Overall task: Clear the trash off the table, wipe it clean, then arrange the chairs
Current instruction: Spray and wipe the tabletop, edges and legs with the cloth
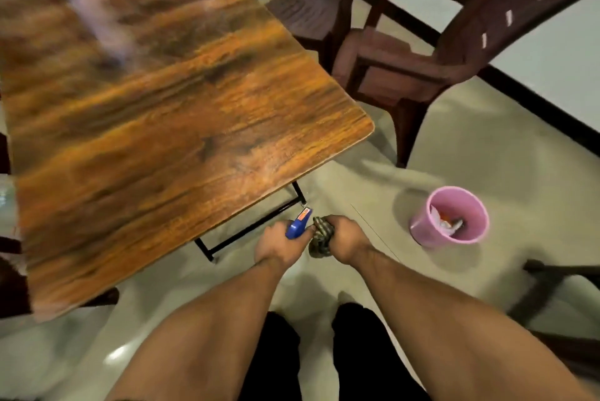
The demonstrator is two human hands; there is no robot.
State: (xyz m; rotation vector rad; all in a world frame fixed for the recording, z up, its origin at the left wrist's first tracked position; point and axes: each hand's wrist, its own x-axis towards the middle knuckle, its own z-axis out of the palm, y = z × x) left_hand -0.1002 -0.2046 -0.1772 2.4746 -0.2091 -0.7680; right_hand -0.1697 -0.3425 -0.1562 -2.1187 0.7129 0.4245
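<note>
Off the surface's [181,102] near corner, the left hand [279,246] grips a blue spray bottle [298,224] (nozzle forward) while the right hand [345,238] clutches a bunched cloth [321,238].

Under my fingers [341,227] it's just pale glossy floor [487,147], with a bright glare spot [118,353] below and left of them. Up and to the right of them a white wall [558,76] sits on a black baseboard [535,108]. My black trousers [279,355] are straight below.
</note>
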